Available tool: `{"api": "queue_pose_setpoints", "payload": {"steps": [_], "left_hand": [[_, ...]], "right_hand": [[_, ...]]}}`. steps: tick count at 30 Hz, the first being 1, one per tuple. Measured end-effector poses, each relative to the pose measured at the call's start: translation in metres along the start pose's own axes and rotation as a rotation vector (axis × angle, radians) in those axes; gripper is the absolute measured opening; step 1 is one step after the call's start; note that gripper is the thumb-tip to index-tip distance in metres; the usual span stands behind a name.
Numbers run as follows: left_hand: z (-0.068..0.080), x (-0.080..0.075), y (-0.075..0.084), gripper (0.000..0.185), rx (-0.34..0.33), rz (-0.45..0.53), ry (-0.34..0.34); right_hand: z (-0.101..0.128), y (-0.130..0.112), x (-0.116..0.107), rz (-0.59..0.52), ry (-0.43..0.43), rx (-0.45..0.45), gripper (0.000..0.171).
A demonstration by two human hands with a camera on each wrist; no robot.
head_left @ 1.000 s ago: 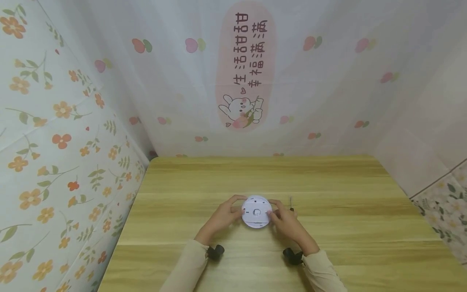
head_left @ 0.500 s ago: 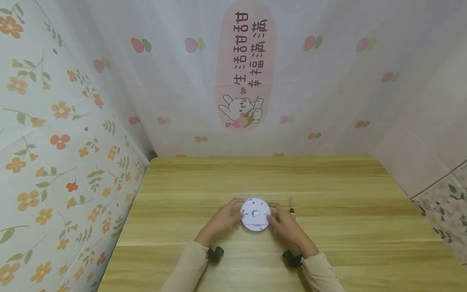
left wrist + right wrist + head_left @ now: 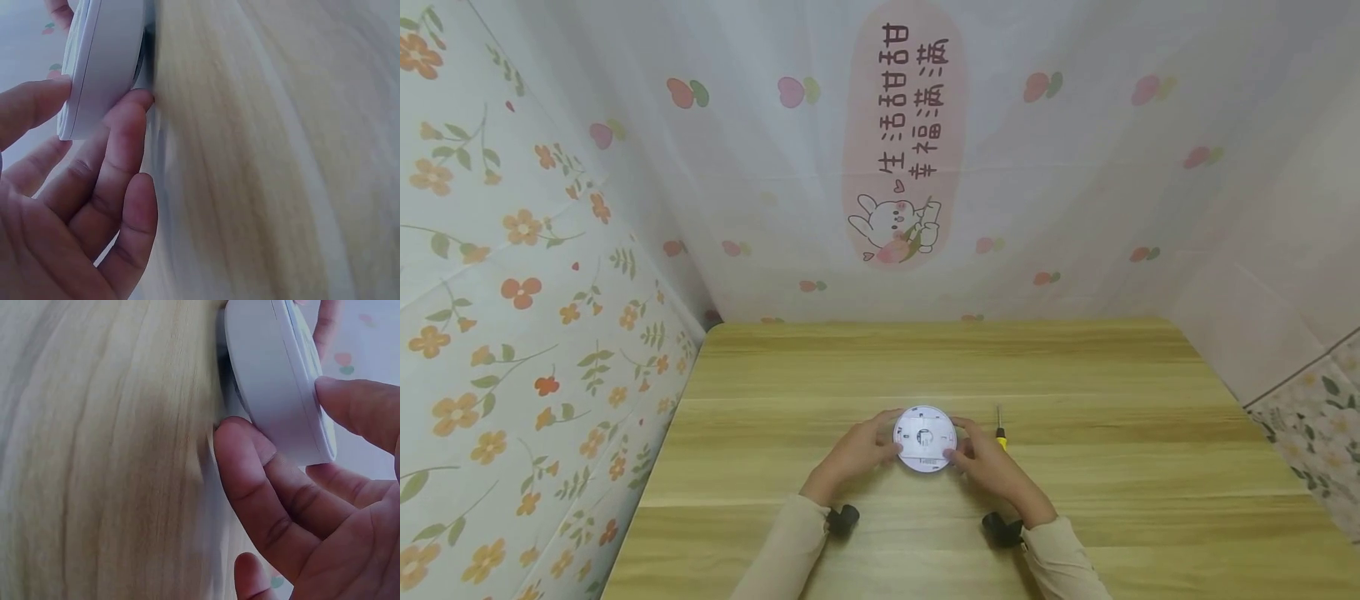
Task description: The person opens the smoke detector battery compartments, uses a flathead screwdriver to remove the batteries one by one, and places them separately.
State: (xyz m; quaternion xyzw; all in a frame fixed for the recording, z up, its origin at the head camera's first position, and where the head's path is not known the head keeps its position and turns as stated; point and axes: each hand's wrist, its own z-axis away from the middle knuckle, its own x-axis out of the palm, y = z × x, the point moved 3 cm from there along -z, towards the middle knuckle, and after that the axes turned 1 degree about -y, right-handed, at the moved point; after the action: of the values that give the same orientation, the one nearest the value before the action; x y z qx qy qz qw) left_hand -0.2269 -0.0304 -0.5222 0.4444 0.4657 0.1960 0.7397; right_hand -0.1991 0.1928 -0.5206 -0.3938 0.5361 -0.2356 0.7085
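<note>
A round white plastic device (image 3: 924, 454), shaped like a smoke detector, lies between the two hands with a flat face up. That face has a round central opening and small dark slots. My left hand (image 3: 859, 450) grips its left side, thumb on the upper rim and fingers round the side wall and lower edge. On the opposite side my right hand (image 3: 990, 461) holds it the same way. In both wrist views the device (image 3: 109, 62) sits very close above the table, with fingertips at its underside. Its underside is mostly hidden.
Just beyond the right hand lies a screwdriver (image 3: 1001, 437) with a black and yellow handle, partly hidden by that hand. The wooden table (image 3: 775, 375) ends at a curtain (image 3: 737, 167) at the back. A floral cloth (image 3: 527, 333) hangs on the left.
The device has come slightly toward the person and its face has levelled. Both hands have kept hold of it. More of the screwdriver's yellow handle shows now.
</note>
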Motion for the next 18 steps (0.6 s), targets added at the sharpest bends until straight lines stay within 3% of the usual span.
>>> {"api": "queue_pose_setpoints", "payload": {"steps": [6, 10, 18], "left_hand": [[0.0000, -0.0022, 0.0000, 0.059, 0.037, -0.054, 0.034], [-0.0016, -0.0004, 0.0008, 0.057, 0.061, -0.046, 0.013], [-0.0039, 0.0020, -0.0001, 0.065, 0.029, 0.019, -0.027]], "right_hand": [[-0.0025, 0.0018, -0.0002, 0.044, 0.029, 0.025, 0.054], [-0.0035, 0.0026, -0.0003, 0.080, 0.040, 0.048, 0.054], [-0.0025, 0.0024, -0.0011, 0.096, 0.012, 0.034, 0.060]]}}
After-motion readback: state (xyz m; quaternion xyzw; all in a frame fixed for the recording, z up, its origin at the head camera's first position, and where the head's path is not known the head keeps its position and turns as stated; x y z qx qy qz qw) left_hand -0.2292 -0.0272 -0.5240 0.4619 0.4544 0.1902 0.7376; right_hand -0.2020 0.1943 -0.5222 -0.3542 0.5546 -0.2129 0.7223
